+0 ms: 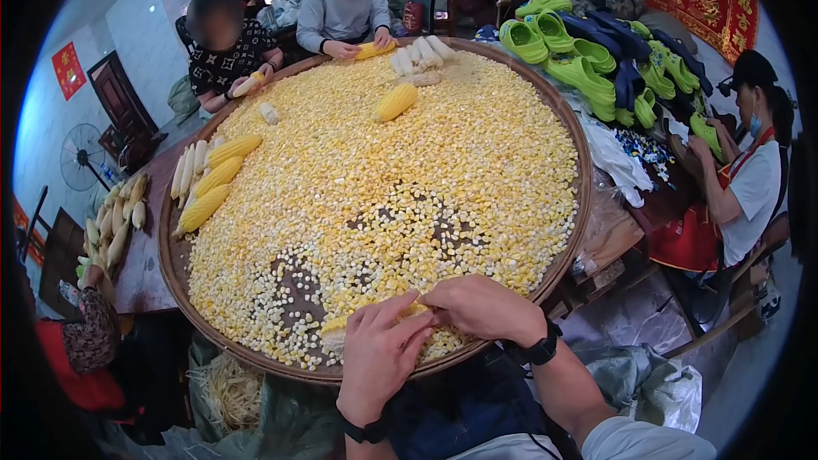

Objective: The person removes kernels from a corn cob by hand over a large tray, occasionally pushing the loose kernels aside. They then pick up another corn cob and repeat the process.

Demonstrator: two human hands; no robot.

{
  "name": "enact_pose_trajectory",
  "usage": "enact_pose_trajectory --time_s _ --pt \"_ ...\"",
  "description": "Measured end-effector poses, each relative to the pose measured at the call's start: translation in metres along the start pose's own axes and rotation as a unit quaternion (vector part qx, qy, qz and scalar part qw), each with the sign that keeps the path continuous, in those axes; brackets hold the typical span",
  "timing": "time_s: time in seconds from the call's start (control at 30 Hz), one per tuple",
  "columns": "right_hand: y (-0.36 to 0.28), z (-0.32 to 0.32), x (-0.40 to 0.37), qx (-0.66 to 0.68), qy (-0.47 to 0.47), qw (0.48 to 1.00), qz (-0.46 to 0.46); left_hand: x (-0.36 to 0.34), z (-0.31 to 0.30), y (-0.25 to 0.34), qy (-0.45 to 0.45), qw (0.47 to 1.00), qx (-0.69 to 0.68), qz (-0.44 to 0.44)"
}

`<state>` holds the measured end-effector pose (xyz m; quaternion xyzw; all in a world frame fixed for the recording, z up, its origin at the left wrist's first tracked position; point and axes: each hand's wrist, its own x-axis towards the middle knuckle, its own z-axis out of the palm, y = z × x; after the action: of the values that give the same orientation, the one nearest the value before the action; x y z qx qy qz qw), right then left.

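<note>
Over the near rim of a big round tray (pixel 579 230), my left hand (pixel 382 356) is closed around a corn cob (pixel 336 324), whose left end pokes out past my fingers. My right hand (pixel 487 307) pinches at the cob's right end, fingers bent against it; its fingertips are partly hidden. Loose yellow and white corn kernels (pixel 383 170) cover most of the tray, with dark bare patches of its bottom showing near my hands. Three full yellow cobs (pixel 219 176) lie at the left rim beside several stripped cobs (pixel 183 172). Another yellow cob (pixel 397 103) rests farther back.
Two people sit across the tray, each holding a cob (pixel 373 50); stripped cobs (pixel 421 54) lie nearby. At right, green clogs (pixel 579 77) are piled beside a person (pixel 750 170) handling one. More corn (pixel 115 217) is at left. A bag of husks (pixel 228 392) stands below the rim.
</note>
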<state>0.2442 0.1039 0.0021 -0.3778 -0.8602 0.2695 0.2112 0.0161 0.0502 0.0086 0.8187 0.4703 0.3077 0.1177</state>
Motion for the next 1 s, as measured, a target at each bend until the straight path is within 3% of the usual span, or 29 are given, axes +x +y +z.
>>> enact_pose_trajectory --time_s 0.37,0.57,1.0 --pt "0.0013 0.0015 -0.0011 0.006 0.006 1.0 -0.002 -0.0033 0.0013 -0.0036 -0.001 1.0 0.005 -0.001" --pt "0.0008 0.0011 -0.0014 0.012 0.014 1.0 -0.008 0.0001 -0.0003 0.005 0.015 0.998 -0.031 -0.048" --pt "-0.0006 -0.002 -0.001 -0.022 -0.014 0.999 0.028 0.0008 0.001 0.002 0.0 0.999 0.001 -0.033"
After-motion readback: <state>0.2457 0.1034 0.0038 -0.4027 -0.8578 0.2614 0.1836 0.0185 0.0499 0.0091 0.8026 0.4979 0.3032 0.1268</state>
